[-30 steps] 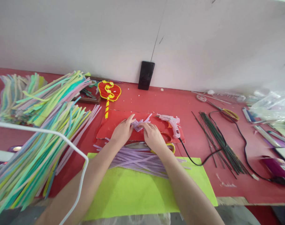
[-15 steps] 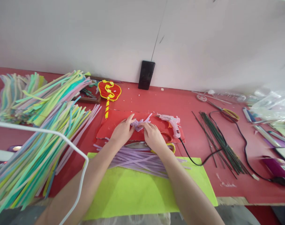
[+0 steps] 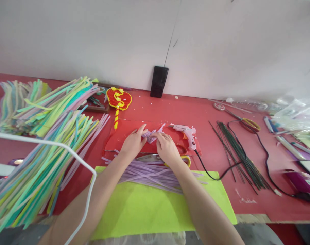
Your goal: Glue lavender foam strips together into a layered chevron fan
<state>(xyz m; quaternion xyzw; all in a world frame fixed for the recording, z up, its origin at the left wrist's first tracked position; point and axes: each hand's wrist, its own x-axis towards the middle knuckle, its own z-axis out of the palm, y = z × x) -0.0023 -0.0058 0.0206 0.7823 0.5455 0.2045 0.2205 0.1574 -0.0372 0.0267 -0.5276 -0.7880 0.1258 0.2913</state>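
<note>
Left of the glue gun (image 3: 187,130), my right hand (image 3: 167,147) pinches the lilac piece (image 3: 151,134); left hand (image 3: 133,141), I can't tell. I'd press evenly.

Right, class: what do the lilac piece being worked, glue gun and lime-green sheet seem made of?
Lilac piece: probably fibre over wire, matte; strips look soft-edged yet bent, any core hidden.
Glue gun: apparently hard plastic, smooth; the pink body looks moulded.
Lime-green sheet: felt, foam or paper, cannot tell; flat, matte, without glare.
</note>
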